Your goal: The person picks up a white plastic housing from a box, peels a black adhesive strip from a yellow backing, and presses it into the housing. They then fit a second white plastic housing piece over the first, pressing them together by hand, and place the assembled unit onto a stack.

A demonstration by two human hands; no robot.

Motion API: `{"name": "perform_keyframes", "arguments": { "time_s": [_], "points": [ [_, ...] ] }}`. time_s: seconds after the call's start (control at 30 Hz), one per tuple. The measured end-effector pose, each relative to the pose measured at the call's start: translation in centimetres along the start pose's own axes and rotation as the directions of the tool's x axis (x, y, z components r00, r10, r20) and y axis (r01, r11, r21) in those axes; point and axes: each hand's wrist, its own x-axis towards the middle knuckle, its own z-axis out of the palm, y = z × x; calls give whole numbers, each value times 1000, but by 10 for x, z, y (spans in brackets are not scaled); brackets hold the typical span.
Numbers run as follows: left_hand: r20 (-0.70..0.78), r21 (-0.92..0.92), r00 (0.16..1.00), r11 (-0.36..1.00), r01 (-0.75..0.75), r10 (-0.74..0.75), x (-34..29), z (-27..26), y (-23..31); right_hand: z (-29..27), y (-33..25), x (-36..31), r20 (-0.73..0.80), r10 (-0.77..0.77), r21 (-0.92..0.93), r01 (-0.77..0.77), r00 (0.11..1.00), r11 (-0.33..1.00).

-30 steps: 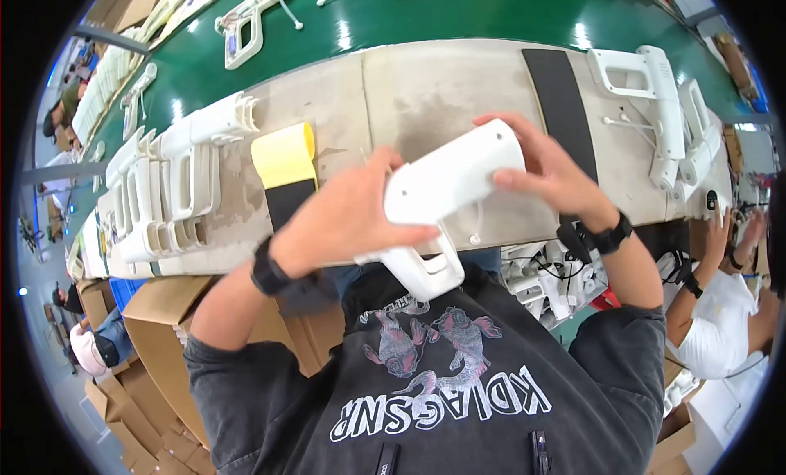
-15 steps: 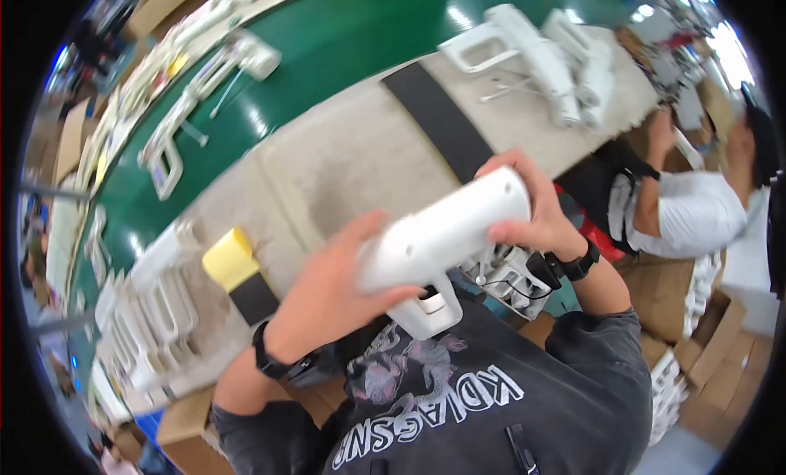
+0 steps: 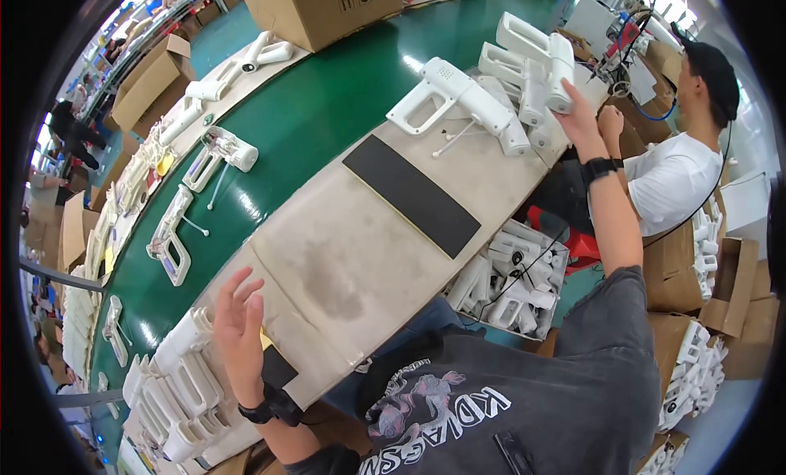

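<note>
My right hand is stretched out to the far right end of the bench and grips the end of a white gun-shaped plastic housing. The housing rests upright on a pile of similar white housings. My left hand is open with spread fingers, hovering over the bench's near left end. It is beside a row of stacked white housings and above a yellow pad. Both wrists wear black bands.
A beige bench mat with a black strip lies between my hands. Beyond it runs a green conveyor carrying white parts. A cardboard box stands at the back. A bin of white parts sits under the bench. A co-worker sits at right.
Both hands held the white housing in front of my chest. Now my right hand has carried it out to the pile at the far right, and my left hand has let go.
</note>
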Motion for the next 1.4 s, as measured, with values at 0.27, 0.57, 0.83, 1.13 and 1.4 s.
{"name": "perform_keyframes", "arguments": {
  "time_s": [0.27, 0.57, 0.83, 1.13, 1.4],
  "points": [
    [74, -40, 995, 996, 75, -72, -8, 4, 0, 19, 40, 15, -260, -80, -494, -62, 962, 867],
    [132, -105, 986, 988, 115, -101, -11, 6, -7, 41, 46, -13, -120, -110, -879, -54, 987, 473],
    [122, -109, 990, 991, 80, -66, -9, 4, -18, 40, 49, -11, 5, -170, -962, 51, 985, 269],
    [-85, 80, 992, 991, 104, -97, -28, -23, -30, 67, 43, -44, 592, -448, -789, 595, 669, -154],
    [-524, 618, 839, 613, 492, -146, -100, -17, -116, 345, 169, -153, 882, 347, -456, 757, 317, 467]
  ]
}}
